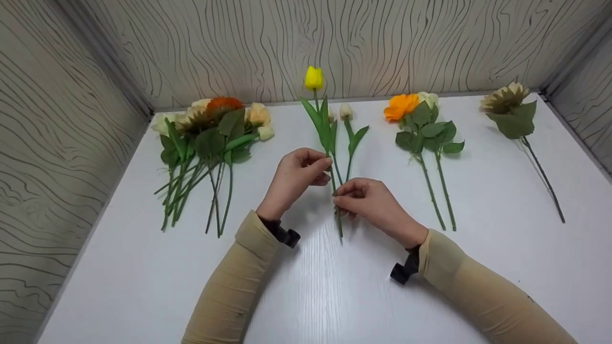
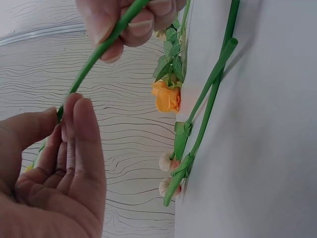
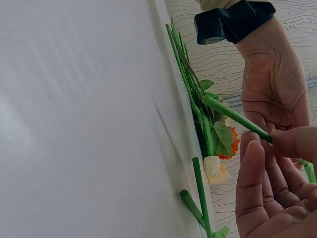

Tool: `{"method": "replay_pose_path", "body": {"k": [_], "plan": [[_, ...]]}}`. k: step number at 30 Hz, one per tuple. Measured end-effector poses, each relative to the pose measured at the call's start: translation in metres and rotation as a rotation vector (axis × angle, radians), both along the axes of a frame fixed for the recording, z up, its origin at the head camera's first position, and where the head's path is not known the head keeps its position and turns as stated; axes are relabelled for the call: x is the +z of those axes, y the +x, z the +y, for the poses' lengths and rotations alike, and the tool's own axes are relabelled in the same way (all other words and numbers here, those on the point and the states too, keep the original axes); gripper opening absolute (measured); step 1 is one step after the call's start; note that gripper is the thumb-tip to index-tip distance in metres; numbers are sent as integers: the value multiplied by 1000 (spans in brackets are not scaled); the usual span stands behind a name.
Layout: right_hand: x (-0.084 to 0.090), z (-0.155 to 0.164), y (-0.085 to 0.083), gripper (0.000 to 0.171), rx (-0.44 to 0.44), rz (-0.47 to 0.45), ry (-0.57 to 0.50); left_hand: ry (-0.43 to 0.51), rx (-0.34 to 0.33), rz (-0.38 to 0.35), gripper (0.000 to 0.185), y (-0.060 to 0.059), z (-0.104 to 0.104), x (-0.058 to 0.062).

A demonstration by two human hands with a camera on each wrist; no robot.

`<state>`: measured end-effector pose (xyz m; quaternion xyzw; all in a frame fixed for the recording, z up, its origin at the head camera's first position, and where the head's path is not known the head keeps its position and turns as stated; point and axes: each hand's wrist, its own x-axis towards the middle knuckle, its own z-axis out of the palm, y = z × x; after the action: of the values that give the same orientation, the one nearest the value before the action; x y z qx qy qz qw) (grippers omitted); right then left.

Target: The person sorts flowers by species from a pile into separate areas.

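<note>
Two hands, one yellow tulip

Left of centre lies a flower bunch (image 1: 205,138). The left hand (image 1: 294,177) and right hand (image 1: 370,200) both pinch the yellow tulip (image 1: 314,79) stem above the white table (image 1: 334,296); orange blooms (image 1: 401,106) lie rightward.

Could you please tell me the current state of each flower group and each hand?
yellow tulip: lifted off the table, stem held by both hands
left hand: pinching the stem
right hand: pinching the stem lower down
mixed bunch: lying flat
orange flower pair: lying flat
sunflower: lying flat

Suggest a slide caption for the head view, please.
Both hands, left hand and right hand, pinch a yellow tulip stem above the white table.
</note>
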<state>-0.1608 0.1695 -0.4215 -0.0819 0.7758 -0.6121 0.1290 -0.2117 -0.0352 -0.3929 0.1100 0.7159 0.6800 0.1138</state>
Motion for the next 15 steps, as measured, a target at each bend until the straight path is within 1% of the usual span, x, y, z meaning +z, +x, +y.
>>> {"method": "replay_pose_path", "body": {"k": [7, 11, 15], "plan": [[-1, 0, 1, 22, 9, 20, 34, -11, -2, -10, 20, 1, 3, -2], [0, 1, 1, 21, 4, 28, 51, -6, -13, -5, 20, 0, 3, -1], [2, 3, -1, 28, 13, 21, 21, -17, -8, -5, 22, -2, 0, -1]]}}
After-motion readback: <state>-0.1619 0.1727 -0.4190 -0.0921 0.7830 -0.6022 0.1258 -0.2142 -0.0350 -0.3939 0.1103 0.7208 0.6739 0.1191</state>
